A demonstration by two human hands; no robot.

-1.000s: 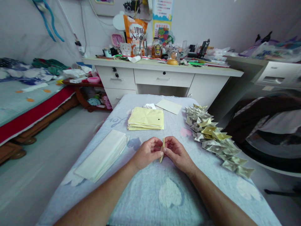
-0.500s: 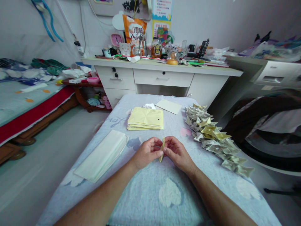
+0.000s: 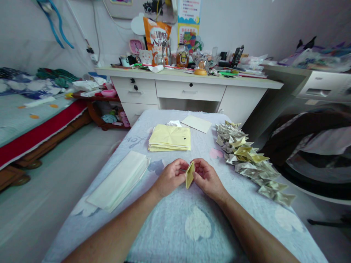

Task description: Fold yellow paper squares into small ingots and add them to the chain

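A small piece of folded yellow paper (image 3: 189,175) is held upright between my two hands, just above the cloth-covered table (image 3: 164,226). My left hand (image 3: 171,177) pinches its left side with thumb and fingers. On the right side, my right hand (image 3: 206,176) grips it the same way, its thumb against the paper's edge. Beyond my hands lies a stack of yellow paper sheets (image 3: 168,137) with crease lines on the top one. Some of my fingertips are hidden behind the folded paper.
Left of my arms is a pile of long white folded paper (image 3: 120,180). A row of folded paper pieces (image 3: 246,157) runs along the table's right side. A pale card (image 3: 196,123) lies at the back. Beyond stand a cluttered desk (image 3: 189,87) and a washing machine (image 3: 323,87).
The folded yellow paper has turned from edge-on so that a flat, diamond-like face shows. My fingers have shifted slightly around it; everything else stays in place.
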